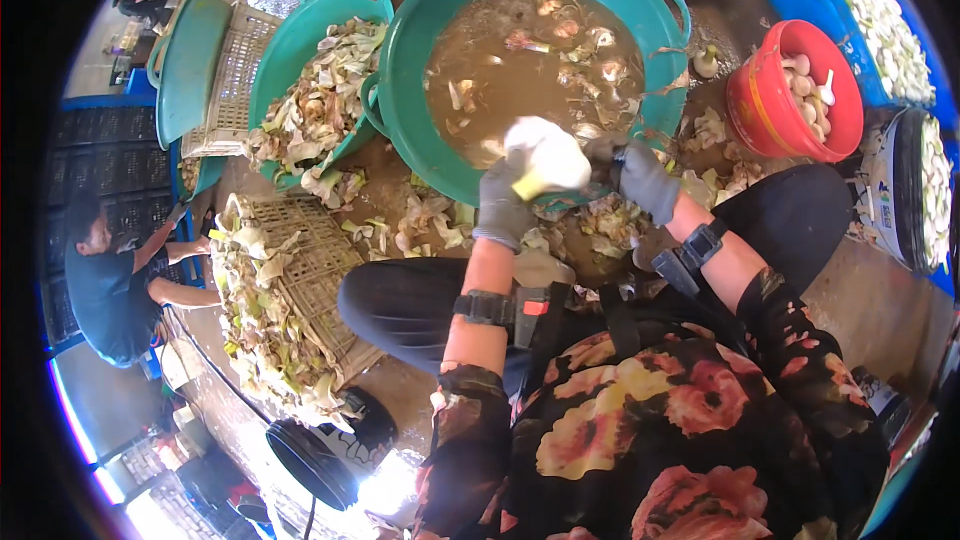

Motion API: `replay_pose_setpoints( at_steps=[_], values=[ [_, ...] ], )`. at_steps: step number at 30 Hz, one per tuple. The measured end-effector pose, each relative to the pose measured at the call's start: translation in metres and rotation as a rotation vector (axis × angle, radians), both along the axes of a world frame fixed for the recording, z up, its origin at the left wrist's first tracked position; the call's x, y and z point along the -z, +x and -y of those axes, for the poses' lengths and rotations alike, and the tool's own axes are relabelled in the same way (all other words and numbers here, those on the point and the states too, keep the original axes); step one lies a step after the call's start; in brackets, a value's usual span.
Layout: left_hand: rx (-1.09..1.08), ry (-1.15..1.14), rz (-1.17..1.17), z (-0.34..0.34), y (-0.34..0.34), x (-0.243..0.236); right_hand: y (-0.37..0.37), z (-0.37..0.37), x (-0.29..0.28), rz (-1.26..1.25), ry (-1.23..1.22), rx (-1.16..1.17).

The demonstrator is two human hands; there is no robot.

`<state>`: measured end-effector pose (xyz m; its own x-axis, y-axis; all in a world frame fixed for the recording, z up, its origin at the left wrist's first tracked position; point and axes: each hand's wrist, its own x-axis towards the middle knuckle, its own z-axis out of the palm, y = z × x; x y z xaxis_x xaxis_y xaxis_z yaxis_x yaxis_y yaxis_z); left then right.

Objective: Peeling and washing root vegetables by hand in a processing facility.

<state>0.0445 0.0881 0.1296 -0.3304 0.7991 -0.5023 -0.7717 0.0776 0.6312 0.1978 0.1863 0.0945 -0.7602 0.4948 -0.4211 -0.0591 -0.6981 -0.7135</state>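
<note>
Garlic [556, 156] sits in the left hand [505, 204], beside the right hand [647, 180].

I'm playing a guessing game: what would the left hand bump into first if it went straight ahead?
Past the bulb it holds, the left hand would probably meet the water in the big tub, though depth is hard to judge.

The air above the brown water [510, 110] lies open beyond the near rim of the large green basin [409, 110], where left hand [505, 205], right hand [645, 180] and white bulb [550, 155] take up the room. The red bucket [752, 105] blocks the right; the peel-filled tub [288, 55] crowds the left. Bent knees [805, 210] and peel litter [425, 225] hem the near side; gaps beneath are hard to judge.
</note>
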Motion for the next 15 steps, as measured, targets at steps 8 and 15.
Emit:
replay_pose_setpoints(
  at_steps=[8,15],
  values=[
    [0.009,-0.217,-0.993,-0.013,-0.006,0.012,-0.015,-0.006,-0.034,0.245,0.362,0.050],
    [0.403,-0.463,-1.731,-0.019,0.023,-0.012,-0.029,0.022,-0.002,0.253,0.292,-0.046]
  ],
)
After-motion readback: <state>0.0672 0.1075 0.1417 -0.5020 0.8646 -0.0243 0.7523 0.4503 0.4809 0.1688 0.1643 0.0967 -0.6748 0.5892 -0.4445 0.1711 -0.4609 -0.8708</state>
